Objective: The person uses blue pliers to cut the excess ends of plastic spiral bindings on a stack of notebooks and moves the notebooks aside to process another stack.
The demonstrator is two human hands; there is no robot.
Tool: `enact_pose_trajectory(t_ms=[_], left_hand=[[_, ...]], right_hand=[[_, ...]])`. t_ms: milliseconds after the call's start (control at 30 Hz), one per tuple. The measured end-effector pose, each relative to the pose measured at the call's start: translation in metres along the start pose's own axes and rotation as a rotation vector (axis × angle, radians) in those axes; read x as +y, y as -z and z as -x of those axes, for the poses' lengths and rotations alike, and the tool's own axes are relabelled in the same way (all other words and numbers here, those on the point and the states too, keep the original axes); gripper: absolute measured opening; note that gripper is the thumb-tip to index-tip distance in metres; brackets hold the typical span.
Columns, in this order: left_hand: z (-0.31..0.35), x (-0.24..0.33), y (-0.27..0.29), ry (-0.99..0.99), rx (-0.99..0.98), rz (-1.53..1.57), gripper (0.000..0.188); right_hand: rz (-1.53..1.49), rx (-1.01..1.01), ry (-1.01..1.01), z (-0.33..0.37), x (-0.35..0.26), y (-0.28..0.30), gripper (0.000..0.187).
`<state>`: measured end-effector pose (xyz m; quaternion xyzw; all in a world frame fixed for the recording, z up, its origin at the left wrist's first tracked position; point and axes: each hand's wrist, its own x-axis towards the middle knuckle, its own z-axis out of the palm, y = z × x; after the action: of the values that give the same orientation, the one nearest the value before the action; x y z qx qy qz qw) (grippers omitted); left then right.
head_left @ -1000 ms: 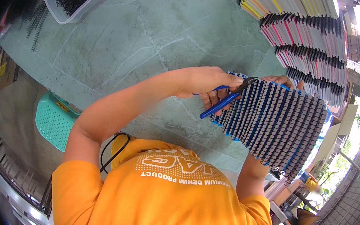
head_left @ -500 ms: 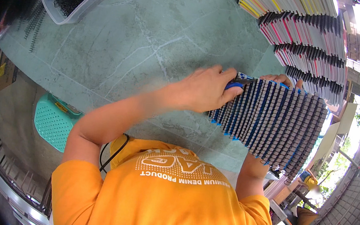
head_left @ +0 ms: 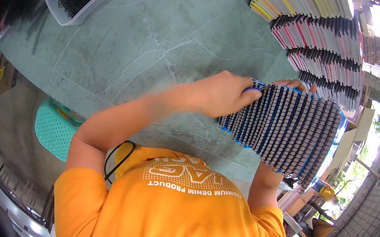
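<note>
A thick stack of spiral-bound notebooks is fanned out, with rows of black coils and blue cover edges turned up. My right hand grips it; its fingers show past the far edge and the forearm runs under the stack. My left hand is closed around blue-handled pliers, mostly hidden by the fingers. Their dark tip lies at the coil ends along the stack's far left corner. I cannot make out whether the jaws close on a wire.
Several tiers of coil-bound notebooks stand at the far right of the green marbled table. A clear plastic bin of black coils sits far left, loose coils beside it. Below the left edge are a turquoise stool and a cardboard box.
My left hand has turned slightly, hiding more of the blue handles, and the pliers have shifted a little right along the far edge. The notebook stack has tilted slightly.
</note>
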<state>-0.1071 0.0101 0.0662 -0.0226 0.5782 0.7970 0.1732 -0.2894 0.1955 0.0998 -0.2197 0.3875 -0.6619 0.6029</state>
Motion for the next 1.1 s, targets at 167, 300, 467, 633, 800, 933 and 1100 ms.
enact_pose_trajectory(t_ms=[167, 300, 467, 633, 800, 933, 1100], left_hand=[[0.001, -0.018, -0.001, -0.299, 0.225, -0.452, 0.046], [0.007, -0.001, 0.006, 0.028, -0.186, 0.334, 0.055], [0.002, -0.004, 0.003, 0.102, -0.288, 0.607, 0.055], [0.004, -0.009, -0.013, -0.157, 0.208, -0.291, 0.051], [0.006, -0.008, -0.011, -0.185, 0.268, -0.496, 0.05], [0.011, 0.007, 0.004, 0.028, -0.121, 0.228, 0.052], [0.007, 0.015, -0.001, 0.124, -0.129, 0.39, 0.049]], right_hand=[[-0.064, -0.057, -0.045, -0.004, 0.0, -0.005, 0.068], [-0.009, -0.082, -0.048, 0.003, -0.006, 0.008, 0.068], [0.063, -0.113, -0.017, -0.001, -0.001, 0.01, 0.068], [0.075, -0.072, 0.0, 0.001, 0.001, 0.014, 0.07], [0.245, 0.276, -0.047, 0.017, -0.021, -0.008, 0.078], [0.494, 0.662, 0.25, 0.023, -0.052, -0.036, 0.08], [0.783, 0.284, 0.322, 0.032, -0.105, -0.065, 0.084]])
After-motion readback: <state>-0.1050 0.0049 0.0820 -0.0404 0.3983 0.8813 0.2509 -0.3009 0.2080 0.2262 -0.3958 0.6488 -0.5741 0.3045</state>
